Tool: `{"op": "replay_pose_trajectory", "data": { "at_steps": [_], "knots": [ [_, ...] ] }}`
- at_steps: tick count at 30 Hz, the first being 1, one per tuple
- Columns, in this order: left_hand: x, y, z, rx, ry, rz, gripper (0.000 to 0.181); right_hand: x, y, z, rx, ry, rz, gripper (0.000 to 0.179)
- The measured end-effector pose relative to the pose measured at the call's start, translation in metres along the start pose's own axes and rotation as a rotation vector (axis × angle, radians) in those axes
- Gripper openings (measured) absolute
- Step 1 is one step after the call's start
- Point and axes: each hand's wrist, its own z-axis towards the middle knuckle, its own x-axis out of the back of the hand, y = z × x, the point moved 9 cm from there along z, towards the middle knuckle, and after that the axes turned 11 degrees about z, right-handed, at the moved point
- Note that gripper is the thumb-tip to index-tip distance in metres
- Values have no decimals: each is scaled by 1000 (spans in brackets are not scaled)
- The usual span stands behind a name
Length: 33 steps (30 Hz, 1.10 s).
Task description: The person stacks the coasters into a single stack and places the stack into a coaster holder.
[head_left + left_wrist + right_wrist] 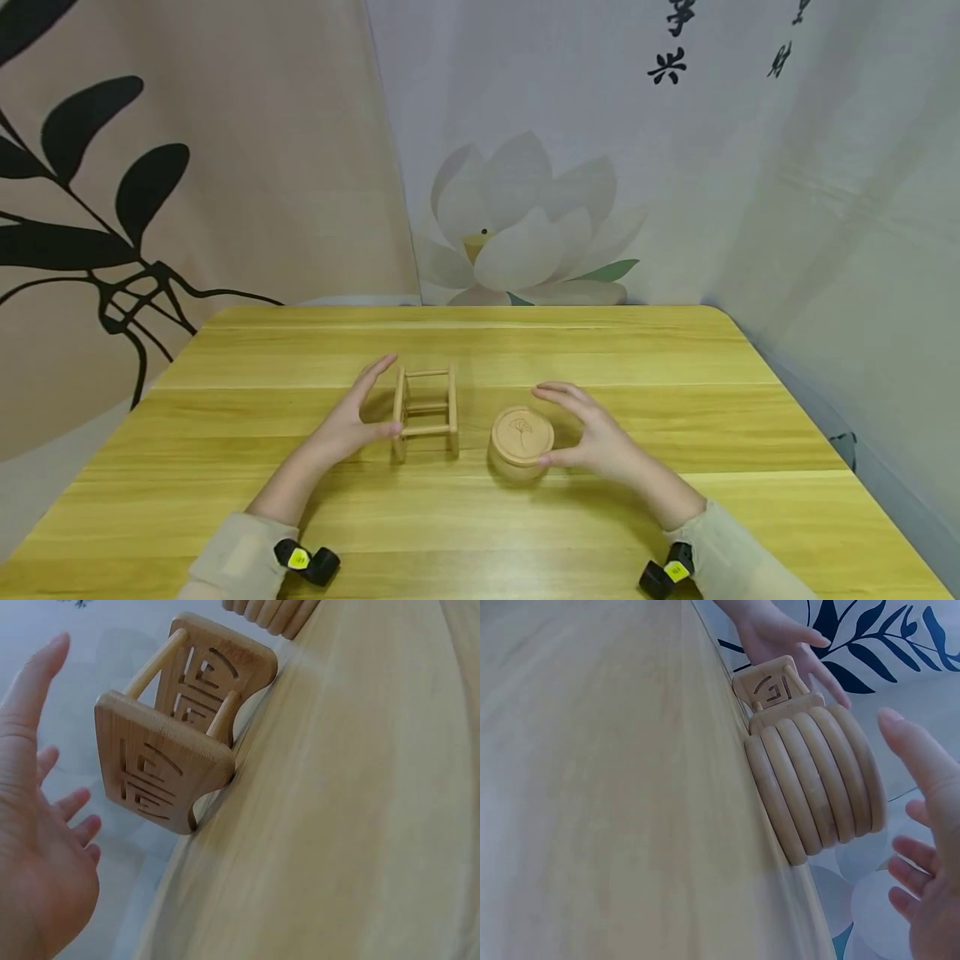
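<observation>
A small wooden rack [453,412], with carved end panels joined by thin dowels, stands on the wooden table. To its right sits a stack of round wooden coasters [522,435], the top one engraved with a leaf-like design. My left hand [348,429] is at the rack's left side, fingers extended and thumb spread. In the left wrist view there is a gap between that hand and the rack's carved panel [161,761]. On the stack's right side, my right hand [603,442] is spread likewise. The right wrist view shows it apart from the coasters [810,780], holding nothing.
The wooden table [480,533] has rounded far corners. Behind it hangs a curtain [300,150] printed with dark leaves, a pale lotus and black characters. Each sleeve cuff carries a black wrist camera, one on the left [324,567] and one on the right [656,579].
</observation>
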Motion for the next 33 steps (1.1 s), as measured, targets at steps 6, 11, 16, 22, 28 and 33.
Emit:
{"op": "replay_pose_trajectory", "data": {
  "at_steps": [6,11,16,22,28,33],
  "knots": [
    [4,20,2,-27,48,27,100,6,1,-6,-1,26,7,86],
    [3,41,3,-68,68,11,101,10,4,-10,-17,45,17,88],
    [-5,63,3,-138,55,-5,100,11,6,-14,-32,53,33,92],
    [-17,86,3,-213,39,-35,100,10,-1,-17,-42,58,47,92],
    [-29,105,3,-229,26,-30,99,8,-25,-19,-20,42,88,92],
    [-40,117,7,-224,10,-40,100,6,-7,-21,-12,46,119,99]
  ]
}}
